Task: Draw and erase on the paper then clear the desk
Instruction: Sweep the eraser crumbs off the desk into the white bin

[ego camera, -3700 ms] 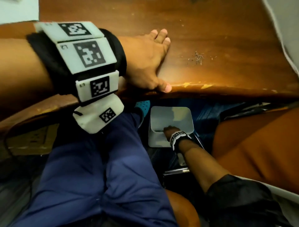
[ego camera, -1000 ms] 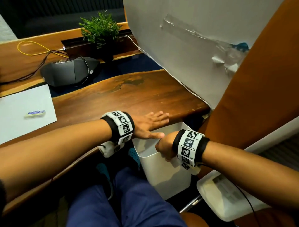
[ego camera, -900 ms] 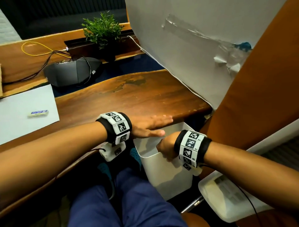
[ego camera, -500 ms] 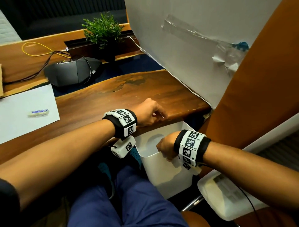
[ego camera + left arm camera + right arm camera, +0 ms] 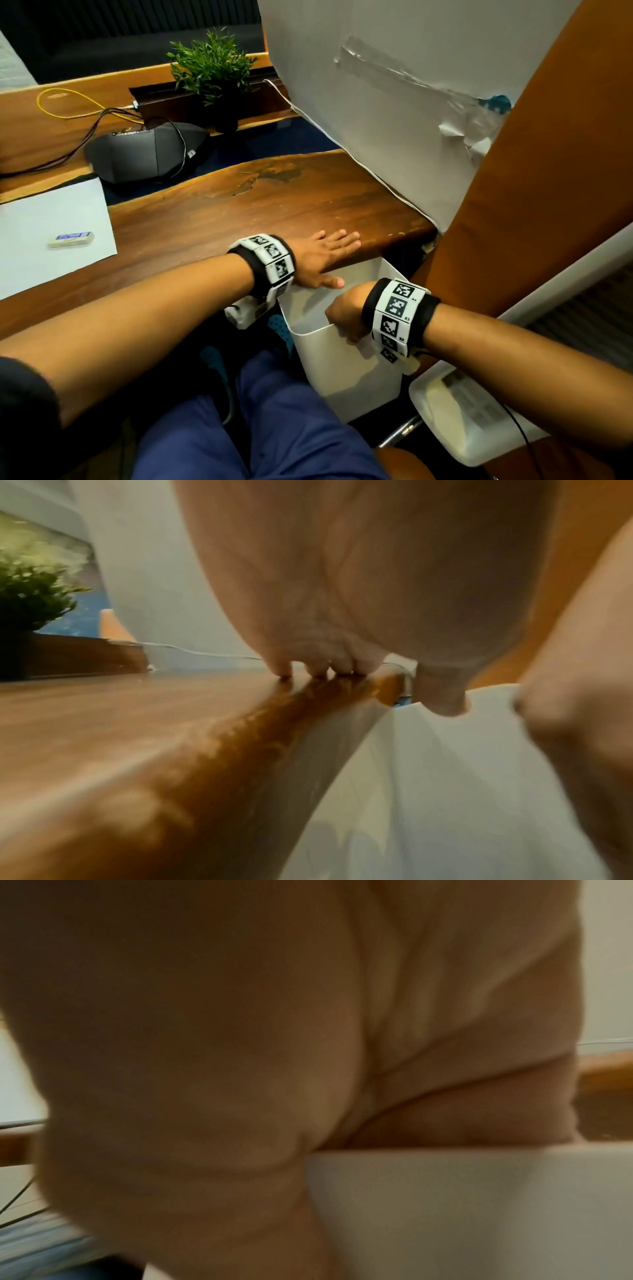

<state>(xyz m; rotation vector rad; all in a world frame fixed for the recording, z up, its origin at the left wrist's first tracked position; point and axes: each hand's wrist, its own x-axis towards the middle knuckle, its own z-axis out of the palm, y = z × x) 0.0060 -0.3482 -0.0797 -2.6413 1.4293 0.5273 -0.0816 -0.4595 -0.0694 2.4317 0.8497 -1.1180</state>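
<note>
My left hand point(image 5: 322, 257) lies flat with straight fingers on the wooden desk point(image 5: 239, 212) at its front right edge, thumb over the rim of the white bin point(image 5: 346, 373). In the left wrist view the fingertips point(image 5: 318, 666) touch the desk top beside the bin point(image 5: 445, 791). My right hand point(image 5: 346, 317) grips the bin's near rim and holds it just below the desk edge; the right wrist view shows the fingers curled over the bin wall point(image 5: 462, 1204). A white paper sheet point(image 5: 51, 236) with an eraser point(image 5: 71, 239) on it lies at the desk's left.
A dark grey speaker device point(image 5: 144, 154) with cables and a potted plant point(image 5: 212, 72) stand at the back of the desk. A white board point(image 5: 394, 78) leans on the right. An orange chair back point(image 5: 548, 171) rises to the right; my blue-trousered legs point(image 5: 274, 428) are below.
The bin came up from the floor to the desk edge in my right hand. My left hand curled half a second ago and now lies flat again at the edge.
</note>
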